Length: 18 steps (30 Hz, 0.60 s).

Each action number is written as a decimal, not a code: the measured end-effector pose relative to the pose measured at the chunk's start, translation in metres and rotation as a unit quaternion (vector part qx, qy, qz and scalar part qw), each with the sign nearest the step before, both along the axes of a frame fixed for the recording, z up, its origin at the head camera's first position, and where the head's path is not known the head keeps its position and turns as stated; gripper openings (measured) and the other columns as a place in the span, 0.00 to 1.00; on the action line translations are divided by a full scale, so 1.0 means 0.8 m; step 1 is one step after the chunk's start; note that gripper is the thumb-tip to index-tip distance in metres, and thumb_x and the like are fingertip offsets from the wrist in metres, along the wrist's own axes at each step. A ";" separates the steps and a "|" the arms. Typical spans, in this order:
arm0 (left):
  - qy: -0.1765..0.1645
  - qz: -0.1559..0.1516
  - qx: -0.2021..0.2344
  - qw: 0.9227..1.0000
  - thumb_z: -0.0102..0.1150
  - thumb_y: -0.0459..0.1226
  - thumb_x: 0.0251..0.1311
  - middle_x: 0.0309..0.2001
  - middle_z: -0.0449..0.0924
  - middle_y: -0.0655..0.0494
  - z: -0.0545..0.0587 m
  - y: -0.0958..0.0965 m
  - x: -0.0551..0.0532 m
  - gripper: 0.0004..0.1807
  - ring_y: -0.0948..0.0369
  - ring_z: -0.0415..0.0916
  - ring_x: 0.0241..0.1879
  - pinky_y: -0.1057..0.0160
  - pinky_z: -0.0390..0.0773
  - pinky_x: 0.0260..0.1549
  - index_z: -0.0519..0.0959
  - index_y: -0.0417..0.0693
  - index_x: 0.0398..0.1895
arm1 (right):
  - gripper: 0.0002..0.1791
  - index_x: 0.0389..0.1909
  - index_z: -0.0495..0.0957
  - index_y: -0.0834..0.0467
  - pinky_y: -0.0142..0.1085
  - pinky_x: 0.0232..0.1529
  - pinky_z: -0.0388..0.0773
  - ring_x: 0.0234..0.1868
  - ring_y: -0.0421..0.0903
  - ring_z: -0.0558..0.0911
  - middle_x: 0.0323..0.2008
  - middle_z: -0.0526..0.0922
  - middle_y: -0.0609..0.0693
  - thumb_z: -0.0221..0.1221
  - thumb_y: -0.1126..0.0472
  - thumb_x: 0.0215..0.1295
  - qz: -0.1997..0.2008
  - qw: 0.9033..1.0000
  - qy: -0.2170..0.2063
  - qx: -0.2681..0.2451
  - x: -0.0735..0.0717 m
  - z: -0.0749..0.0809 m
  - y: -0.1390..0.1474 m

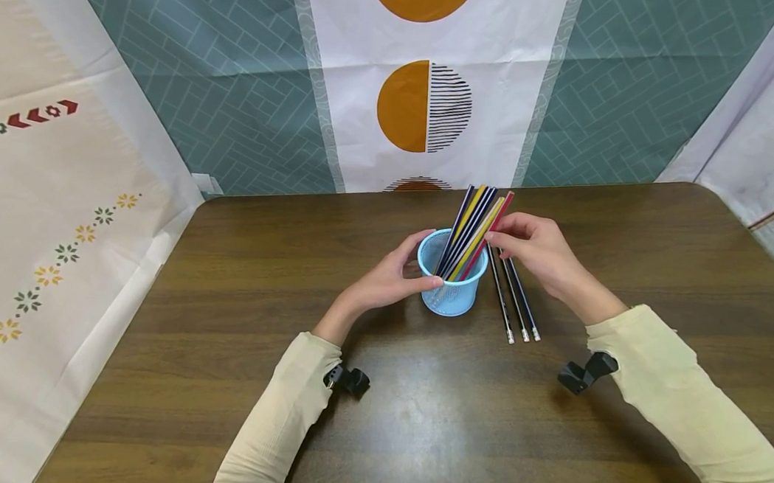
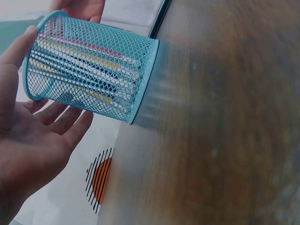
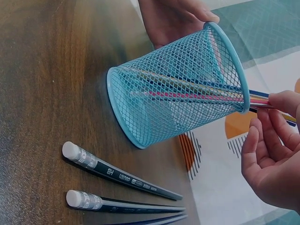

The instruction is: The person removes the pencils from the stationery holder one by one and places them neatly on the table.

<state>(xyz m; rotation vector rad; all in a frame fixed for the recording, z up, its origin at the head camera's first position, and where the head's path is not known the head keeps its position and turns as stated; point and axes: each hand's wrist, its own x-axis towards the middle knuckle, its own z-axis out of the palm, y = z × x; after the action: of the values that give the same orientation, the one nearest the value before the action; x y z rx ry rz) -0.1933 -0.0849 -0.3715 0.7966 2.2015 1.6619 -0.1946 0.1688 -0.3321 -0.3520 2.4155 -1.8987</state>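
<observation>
A light blue mesh pencil cup stands on the table with several pencils leaning in it, dark, yellow and red. My left hand holds the cup from the left, thumb at its rim and fingers round the far side. On the other side, my right hand pinches a red pencil between thumb and finger above the rim. The red pencil's lower end shows through the mesh, inside the cup. Just right of the cup, three dark pencils lie on the tabletop, white erasers toward me.
The brown wooden table reaches to a patterned cloth hanging behind its far edge. At the left hangs a cream cloth with flower motifs. Small black cameras are strapped to both wrists over the sleeves.
</observation>
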 end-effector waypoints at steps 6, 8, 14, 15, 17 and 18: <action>-0.002 -0.001 0.000 1.000 0.64 0.31 0.60 0.66 0.62 0.46 0.000 0.000 0.000 0.42 0.54 0.64 0.64 0.62 0.68 0.60 0.52 0.43 0.73 | 0.08 0.37 0.78 0.67 0.28 0.31 0.76 0.32 0.41 0.76 0.29 0.82 0.41 0.62 0.65 0.64 -0.006 1.000 0.023 -0.009 0.002 0.003 0.001; -0.002 0.000 -0.002 1.000 0.64 0.31 0.60 0.66 0.62 0.46 0.000 0.000 0.000 0.42 0.54 0.64 0.64 0.62 0.68 0.60 0.52 0.43 0.73 | 0.05 0.35 0.78 0.64 0.28 0.32 0.77 0.32 0.42 0.76 0.29 0.82 0.41 0.62 0.65 0.64 -0.007 1.000 0.026 -0.014 0.002 0.005 0.002; 0.000 0.001 -0.006 1.000 0.64 0.32 0.60 0.66 0.62 0.46 0.001 0.000 0.000 0.42 0.54 0.64 0.64 0.62 0.68 0.60 0.52 0.43 0.73 | 0.04 0.31 0.80 0.56 0.27 0.32 0.76 0.30 0.42 0.76 0.28 0.82 0.41 0.62 0.67 0.64 -0.011 0.999 0.032 -0.041 0.002 0.010 0.004; 0.000 0.000 -0.005 1.000 0.64 0.32 0.60 0.66 0.62 0.46 0.001 0.000 0.000 0.42 0.54 0.64 0.64 0.62 0.68 0.60 0.52 0.43 0.73 | 0.03 0.31 0.80 0.57 0.27 0.32 0.76 0.30 0.42 0.76 0.28 0.82 0.41 0.62 0.67 0.64 -0.011 0.998 0.034 -0.045 0.002 0.011 0.004; 0.000 0.000 -0.003 1.000 0.64 0.31 0.60 0.66 0.62 0.46 0.000 0.000 0.000 0.42 0.54 0.64 0.64 0.62 0.68 0.60 0.52 0.43 0.73 | 0.03 0.31 0.80 0.57 0.28 0.33 0.77 0.30 0.42 0.77 0.29 0.82 0.42 0.61 0.67 0.64 -0.011 0.998 0.035 -0.052 0.002 0.013 0.005; -0.001 -0.001 -0.002 1.000 0.64 0.31 0.60 0.66 0.62 0.46 0.000 0.000 0.000 0.42 0.54 0.64 0.64 0.62 0.68 0.60 0.52 0.43 0.73 | 0.02 0.32 0.80 0.58 0.28 0.33 0.78 0.31 0.42 0.77 0.29 0.82 0.42 0.61 0.67 0.64 -0.013 0.998 0.038 -0.052 0.002 0.013 0.005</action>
<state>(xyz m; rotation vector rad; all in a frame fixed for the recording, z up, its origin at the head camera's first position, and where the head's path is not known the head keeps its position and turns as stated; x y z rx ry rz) -0.1937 -0.0851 -0.3711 0.7963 2.2011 1.6571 -0.1929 0.1730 -0.3213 -0.4070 2.3835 -2.0629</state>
